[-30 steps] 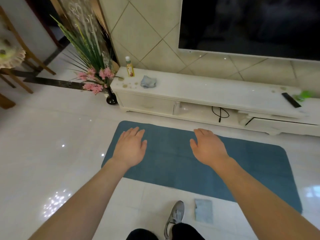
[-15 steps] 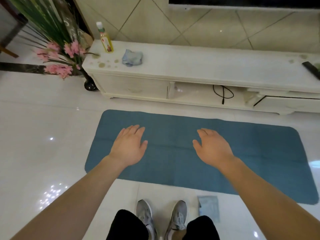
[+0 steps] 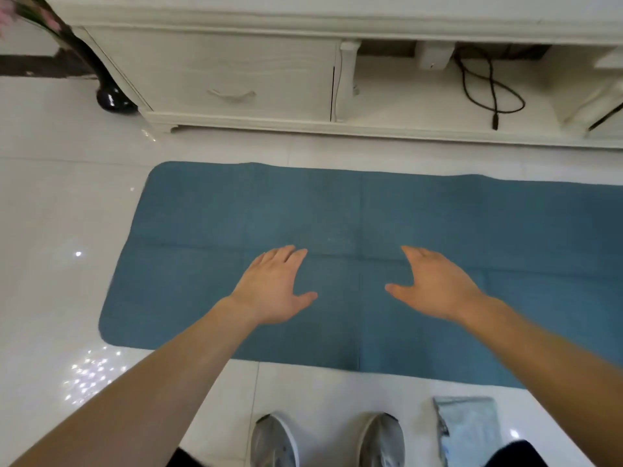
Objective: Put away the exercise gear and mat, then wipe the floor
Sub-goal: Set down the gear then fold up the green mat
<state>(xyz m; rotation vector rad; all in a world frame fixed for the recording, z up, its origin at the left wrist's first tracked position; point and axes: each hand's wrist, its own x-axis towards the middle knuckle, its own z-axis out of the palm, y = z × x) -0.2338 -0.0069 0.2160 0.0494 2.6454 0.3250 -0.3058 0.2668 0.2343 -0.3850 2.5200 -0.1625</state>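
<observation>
A blue exercise mat (image 3: 337,214) lies flat on the white tiled floor, its long side parallel to the TV cabinet. My left hand (image 3: 274,286) hovers over the mat's middle, palm down, fingers apart and empty. Palm down as well, my right hand (image 3: 435,286) is open over the mat a little to the right. A folded pale blue cloth (image 3: 468,428) lies on the floor just in front of the mat, beside my right shoe.
A white TV cabinet (image 3: 236,79) runs along the far side, with a drawer and an open shelf holding a black cable (image 3: 488,89). A black vase base (image 3: 113,99) stands at its left end. My grey shoes (image 3: 274,439) are at the mat's near edge.
The view has tilted down and moved closer to the mat. Both hands stay open and have lowered toward the mat's middle.
</observation>
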